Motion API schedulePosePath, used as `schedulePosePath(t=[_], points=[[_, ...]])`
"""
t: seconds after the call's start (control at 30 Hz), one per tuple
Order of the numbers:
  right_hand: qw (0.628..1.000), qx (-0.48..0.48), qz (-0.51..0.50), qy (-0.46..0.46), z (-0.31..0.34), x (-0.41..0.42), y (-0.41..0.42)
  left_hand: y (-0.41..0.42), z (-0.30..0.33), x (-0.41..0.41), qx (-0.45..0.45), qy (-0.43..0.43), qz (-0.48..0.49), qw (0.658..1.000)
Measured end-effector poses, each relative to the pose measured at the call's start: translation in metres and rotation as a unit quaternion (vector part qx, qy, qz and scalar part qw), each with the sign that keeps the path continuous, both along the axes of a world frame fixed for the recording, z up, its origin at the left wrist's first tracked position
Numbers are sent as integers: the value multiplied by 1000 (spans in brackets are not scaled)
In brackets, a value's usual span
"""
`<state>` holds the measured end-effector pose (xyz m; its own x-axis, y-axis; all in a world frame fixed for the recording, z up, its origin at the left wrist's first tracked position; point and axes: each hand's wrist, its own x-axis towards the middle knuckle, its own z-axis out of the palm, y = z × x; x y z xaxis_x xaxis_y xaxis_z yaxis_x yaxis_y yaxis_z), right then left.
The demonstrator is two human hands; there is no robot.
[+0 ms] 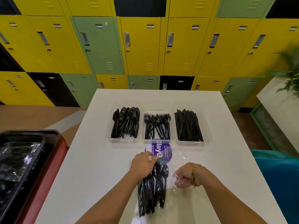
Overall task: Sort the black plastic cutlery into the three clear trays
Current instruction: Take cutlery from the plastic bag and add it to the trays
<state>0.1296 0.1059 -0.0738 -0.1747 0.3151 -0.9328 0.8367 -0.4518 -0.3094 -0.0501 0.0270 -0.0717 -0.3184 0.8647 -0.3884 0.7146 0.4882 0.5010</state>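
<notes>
Three clear trays stand in a row on the white table (90, 167): the left tray (124, 140) holds black spoons, the middle tray (159, 141) black forks, the right tray (191, 143) black knives. In front of them lies a clear plastic packet of black cutlery (153, 188) with a purple label (163, 151). My left hand (142, 165) presses down on the packet's upper part, near the label. To the packet's right, my right hand (186, 177) is closed on a pulled-out piece of its clear wrapping (176, 177).
A dark bin with shiny plastic packets (19, 162) sits on a red stand at the left. Yellow, green and black lockers (142, 46) fill the wall behind. A plant (289, 73) and a blue object (278, 172) are at the right.
</notes>
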Motion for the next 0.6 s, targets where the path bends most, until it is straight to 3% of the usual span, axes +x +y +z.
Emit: schedulePosePath(t=[0.1,0.27,0.6], points=[[999,-37,-14,29,-8,4,-8,-9,-5,0,1,-2,10,1000],[984,-137,-26,114,-13,-12,-26,-17,-5,8,67,-78,95,990],[993,-63,77,64,-13,-47,-45,-26,-2,13,109,-157,191,963]])
